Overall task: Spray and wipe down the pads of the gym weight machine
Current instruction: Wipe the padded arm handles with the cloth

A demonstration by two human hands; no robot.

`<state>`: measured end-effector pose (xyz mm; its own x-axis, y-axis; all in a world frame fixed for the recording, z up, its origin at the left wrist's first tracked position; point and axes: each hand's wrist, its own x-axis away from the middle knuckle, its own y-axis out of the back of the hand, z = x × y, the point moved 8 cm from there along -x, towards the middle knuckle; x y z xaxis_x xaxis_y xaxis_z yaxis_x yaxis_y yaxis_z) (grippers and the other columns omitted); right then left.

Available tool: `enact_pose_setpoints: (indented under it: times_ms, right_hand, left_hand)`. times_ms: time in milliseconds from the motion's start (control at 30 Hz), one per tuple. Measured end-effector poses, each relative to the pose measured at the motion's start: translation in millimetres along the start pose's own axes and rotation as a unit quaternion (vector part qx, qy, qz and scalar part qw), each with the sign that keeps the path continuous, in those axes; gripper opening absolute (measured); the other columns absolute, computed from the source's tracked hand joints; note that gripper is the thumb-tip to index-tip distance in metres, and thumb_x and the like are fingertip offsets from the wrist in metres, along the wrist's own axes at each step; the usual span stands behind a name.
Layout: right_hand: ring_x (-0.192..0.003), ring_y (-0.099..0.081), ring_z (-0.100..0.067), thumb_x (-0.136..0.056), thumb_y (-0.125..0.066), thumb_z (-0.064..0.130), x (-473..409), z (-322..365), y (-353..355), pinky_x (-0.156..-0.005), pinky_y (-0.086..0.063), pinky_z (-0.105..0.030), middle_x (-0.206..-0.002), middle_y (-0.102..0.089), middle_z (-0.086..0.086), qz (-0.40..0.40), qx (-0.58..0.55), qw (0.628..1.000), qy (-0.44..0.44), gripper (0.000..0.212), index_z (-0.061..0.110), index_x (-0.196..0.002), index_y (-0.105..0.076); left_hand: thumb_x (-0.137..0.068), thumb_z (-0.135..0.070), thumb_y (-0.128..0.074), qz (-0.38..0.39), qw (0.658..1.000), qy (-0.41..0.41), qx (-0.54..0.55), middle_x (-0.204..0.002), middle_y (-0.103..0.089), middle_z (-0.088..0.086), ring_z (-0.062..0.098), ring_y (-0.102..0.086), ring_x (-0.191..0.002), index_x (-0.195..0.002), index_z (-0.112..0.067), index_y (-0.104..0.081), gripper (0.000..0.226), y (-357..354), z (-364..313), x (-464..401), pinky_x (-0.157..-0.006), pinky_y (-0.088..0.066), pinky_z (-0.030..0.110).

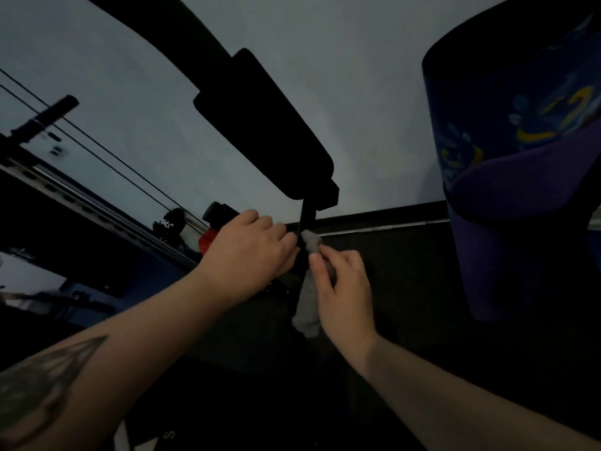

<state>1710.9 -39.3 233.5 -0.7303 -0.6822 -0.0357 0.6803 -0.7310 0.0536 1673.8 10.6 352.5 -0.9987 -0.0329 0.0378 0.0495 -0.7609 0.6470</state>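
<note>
A long black pad (263, 125) of the weight machine slants across the middle of the dim view, carried on a black post (307, 218) below its lower end. My right hand (341, 288) pinches a grey cloth (307, 307) at the foot of that post, and the cloth hangs down below the hand. My left hand (250, 249) sits just left of the post with its fingers curled toward it; what they hold is hidden in the dark. No spray bottle can be made out.
A tall blue and purple punching bag (520, 177) fills the right side. Cables (97, 148) and a metal frame rail (65, 196) run along the left. A red and black object (211, 236) lies behind my left hand. The floor below is dark.
</note>
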Motion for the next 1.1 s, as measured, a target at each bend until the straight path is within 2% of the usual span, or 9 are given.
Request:
enact_pose_setpoints:
  times_ms: [133,233,333,433,500,700,900,1000,1100]
  right_hand:
    - [-0.097,-0.046,-0.001,-0.095,-0.038,0.047,-6.9,-3.9,-11.2,-0.085,-0.045,-0.025,-0.104,-0.047,0.014,-0.056,-0.014,0.997,0.047,0.026,0.027,-0.101,-0.054]
    - [-0.088,-0.054,-0.001,-0.097,-0.038,0.045,-3.0,-23.9,-29.4,-0.068,-0.048,-0.017,-0.098,-0.049,0.017,-0.050,-0.056,0.996,0.038,0.012,0.036,-0.102,-0.044]
    - [-0.094,-0.056,-0.005,-0.100,-0.039,0.040,-1.9,-58.5,-31.4,-0.074,-0.045,-0.017,-0.105,-0.054,0.010,-0.068,-0.065,0.995,0.019,0.010,0.038,-0.108,-0.045]
    - [-0.094,-0.060,-0.007,-0.103,-0.037,0.035,-20.4,-56.5,-30.2,-0.080,-0.052,-0.034,-0.100,-0.061,0.009,-0.061,-0.154,0.986,-0.025,0.017,0.036,-0.103,-0.054]
    - [-0.097,-0.059,-0.003,-0.103,-0.039,0.031,-29.2,-34.8,-31.9,-0.085,-0.052,-0.029,-0.101,-0.061,0.013,-0.056,-0.210,0.976,-0.018,0.017,0.033,-0.105,-0.057]
    - [-0.074,-0.056,-0.006,-0.102,-0.037,0.034,-24.8,-63.1,-35.6,-0.066,-0.047,-0.031,-0.082,-0.057,0.008,-0.043,-0.141,0.988,-0.048,0.026,0.035,-0.082,-0.052]
    - [-0.068,-0.053,-0.006,-0.100,-0.045,0.042,-43.5,-36.0,-38.1,-0.066,-0.046,-0.035,-0.068,-0.057,0.008,-0.030,-0.231,0.970,-0.067,0.034,0.022,-0.077,-0.062]
    - [-0.068,-0.056,-0.004,-0.100,-0.045,0.038,-32.3,-55.1,-41.6,-0.066,-0.048,-0.036,-0.069,-0.060,0.010,-0.060,-0.216,0.973,-0.055,0.031,0.032,-0.077,-0.065]
    - [-0.074,-0.061,-0.015,-0.099,-0.048,0.037,-42.2,-82.8,-47.9,-0.075,-0.053,-0.046,-0.072,-0.065,0.003,-0.039,-0.238,0.962,-0.131,0.037,0.027,-0.069,-0.067]
  left_hand:
    - [-0.096,-0.028,-0.043,-0.123,0.991,-0.012,-0.044,-0.056,-0.055,0.001,0.021,-0.053,-0.052,-0.060,-0.019,-0.055,0.039,-0.7,-2.1,-1.4,-0.057,-0.040,0.031]
    - [-0.095,-0.028,-0.047,-0.185,0.981,-0.018,-0.061,-0.054,-0.053,0.000,0.019,-0.052,-0.052,-0.058,-0.019,-0.055,0.039,-0.2,-4.5,3.3,-0.058,-0.037,0.031]
    - [-0.092,-0.029,-0.052,-0.225,0.972,-0.006,-0.067,-0.052,-0.051,0.000,0.019,-0.052,-0.051,-0.055,-0.020,-0.053,0.037,-0.8,-3.1,3.1,-0.058,-0.034,0.030]
    - [-0.090,-0.029,-0.055,-0.251,0.965,-0.004,-0.071,-0.051,-0.050,0.000,0.019,-0.053,-0.050,-0.054,-0.020,-0.051,0.037,-3.8,-3.9,4.6,-0.059,-0.036,0.030]
    - [-0.088,-0.029,-0.058,-0.261,0.963,-0.003,-0.067,-0.050,-0.051,-0.001,0.019,-0.053,-0.050,-0.053,-0.020,-0.051,0.037,-6.0,-2.6,5.3,-0.059,-0.036,0.030]
    - [-0.086,-0.028,-0.060,-0.272,0.961,-0.011,-0.057,-0.051,-0.054,-0.002,0.018,-0.056,-0.050,-0.053,-0.020,-0.054,0.034,-11.0,-3.0,7.2,-0.058,-0.037,0.030]
    - [-0.084,-0.027,-0.061,-0.296,0.953,0.004,-0.057,-0.048,-0.051,-0.002,0.018,-0.054,-0.047,-0.051,-0.020,-0.052,0.035,-8.5,-0.6,6.4,-0.058,-0.034,0.029]
    - [-0.084,-0.027,-0.061,-0.297,0.954,-0.004,-0.048,-0.049,-0.052,-0.002,0.018,-0.055,-0.048,-0.052,-0.019,-0.052,0.034,-11.6,-2.9,8.0,-0.058,-0.035,0.029]
    - [-0.083,-0.026,-0.060,-0.302,0.952,-0.003,-0.052,-0.048,-0.050,-0.002,0.018,-0.054,-0.048,-0.051,-0.020,-0.050,0.035,-10.8,-0.8,7.1,-0.058,-0.035,0.029]
